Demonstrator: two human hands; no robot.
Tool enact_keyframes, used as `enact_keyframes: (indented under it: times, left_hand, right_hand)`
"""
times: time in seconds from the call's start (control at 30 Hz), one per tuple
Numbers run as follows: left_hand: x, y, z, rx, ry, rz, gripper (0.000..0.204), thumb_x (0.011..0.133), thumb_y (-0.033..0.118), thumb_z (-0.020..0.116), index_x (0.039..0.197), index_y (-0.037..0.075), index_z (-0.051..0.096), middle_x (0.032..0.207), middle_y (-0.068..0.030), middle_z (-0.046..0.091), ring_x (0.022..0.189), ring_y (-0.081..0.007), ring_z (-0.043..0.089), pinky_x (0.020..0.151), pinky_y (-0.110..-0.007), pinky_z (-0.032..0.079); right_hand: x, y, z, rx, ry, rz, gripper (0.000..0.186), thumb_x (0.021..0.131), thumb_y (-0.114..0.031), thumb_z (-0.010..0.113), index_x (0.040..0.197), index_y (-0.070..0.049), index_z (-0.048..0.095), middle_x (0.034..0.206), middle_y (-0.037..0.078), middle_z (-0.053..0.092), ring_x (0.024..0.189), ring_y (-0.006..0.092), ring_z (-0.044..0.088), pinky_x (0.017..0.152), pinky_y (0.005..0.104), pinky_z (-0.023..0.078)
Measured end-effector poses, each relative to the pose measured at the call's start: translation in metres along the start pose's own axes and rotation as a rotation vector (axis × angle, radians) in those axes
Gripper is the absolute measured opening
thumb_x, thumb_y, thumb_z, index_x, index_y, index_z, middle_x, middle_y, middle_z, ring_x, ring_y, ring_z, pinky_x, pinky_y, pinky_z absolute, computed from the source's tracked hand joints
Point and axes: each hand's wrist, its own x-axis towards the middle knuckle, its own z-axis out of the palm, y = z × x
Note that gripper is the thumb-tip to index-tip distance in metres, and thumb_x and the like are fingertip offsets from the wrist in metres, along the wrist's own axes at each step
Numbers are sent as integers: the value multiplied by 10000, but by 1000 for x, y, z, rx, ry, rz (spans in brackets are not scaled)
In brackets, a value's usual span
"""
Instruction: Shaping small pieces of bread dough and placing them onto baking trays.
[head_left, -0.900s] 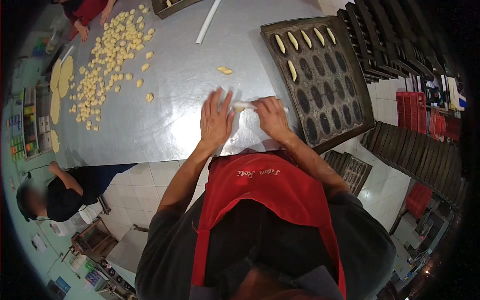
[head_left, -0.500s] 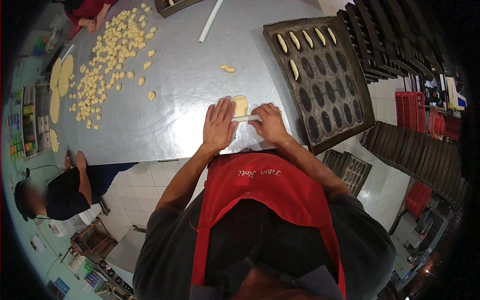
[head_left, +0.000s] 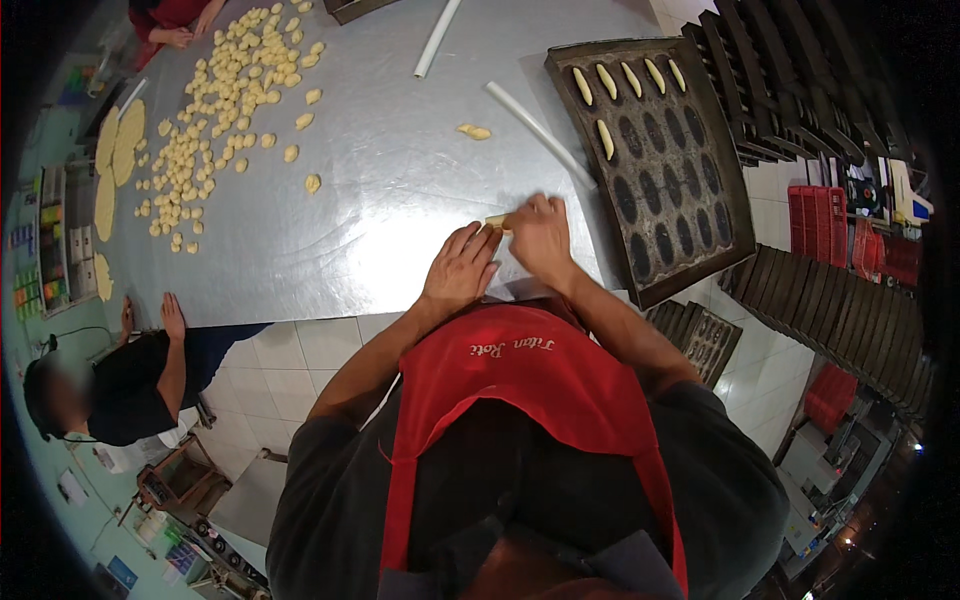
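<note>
Both my hands work at a small piece of dough (head_left: 498, 222) close to the table's front edge, and much of it is hidden under my fingers. My left hand (head_left: 462, 266) has its fingers bent together, their tips pressing on the dough. Curled fingers of my right hand (head_left: 540, 238) grip the dough's right end. A white rolling pin (head_left: 542, 134) lies slantwise beyond my right hand, its near end close to the baking tray (head_left: 634, 272). One twisted dough lump (head_left: 474, 131) rests farther off on the metal table (head_left: 380, 170).
The tray's oval hollows hold several slim dough pieces (head_left: 606, 139) along its far and left sides. Many dough balls (head_left: 230, 85) and flat dough sheets (head_left: 128, 140) cover the table's left. Another white rod (head_left: 437, 38) lies at the back. Co-workers stand left (head_left: 115, 390) and far left (head_left: 178, 20).
My right hand has let go of the rolling pin, which now lies beyond it near the tray. The flattened dough is now gathered narrower under my fingers; my left hand has moved right.
</note>
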Motion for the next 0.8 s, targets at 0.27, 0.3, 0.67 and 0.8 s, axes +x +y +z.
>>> enact_keyframes:
  times: [0.27, 0.3, 0.67, 0.8]
  left_hand:
    - [34, -117, -58, -123, 371, -306, 359, 888, 38, 705, 1241, -10, 662, 1207, -228, 664, 1146, -432, 618, 1008, -513, 503]
    - [41, -134, -66, -53, 377, -298, 407, 904, 56, 713, 1299, -14, 644, 1238, -242, 652, 1161, -437, 611, 1021, -517, 496]
    - [174, -128, -31, -398, 98, -129, 347, 966, 63, 716, 1311, 99, 690, 1188, -230, 693, 1126, -451, 646, 997, -529, 520]
    - [133, -135, -53, -117, 245, -145, 151, 949, 72, 734, 1099, 68, 750, 1140, -188, 675, 1082, -405, 656, 897, -495, 570]
  right_hand:
    - [23, -60, 1, 1, 299, -93, 723, 972, -393, 678, 1567, -19, 508, 1624, 315, 444, 1507, 490, 405, 1259, 618, 285]
    - [18, -61, 4, -25, 104, -28, 814, 992, -446, 659, 1637, -27, 392, 1685, 328, 329, 1564, 508, 305, 1291, 613, 230]
    - [21, -33, 14, 267, 119, 11, 548, 905, -224, 785, 1354, 18, 585, 1359, 203, 587, 1277, 391, 537, 1080, 495, 444]
    - [-36, -3, 3, 300, 293, -19, 391, 880, -128, 798, 1236, -20, 676, 1242, 156, 668, 1194, 385, 600, 1019, 498, 507]
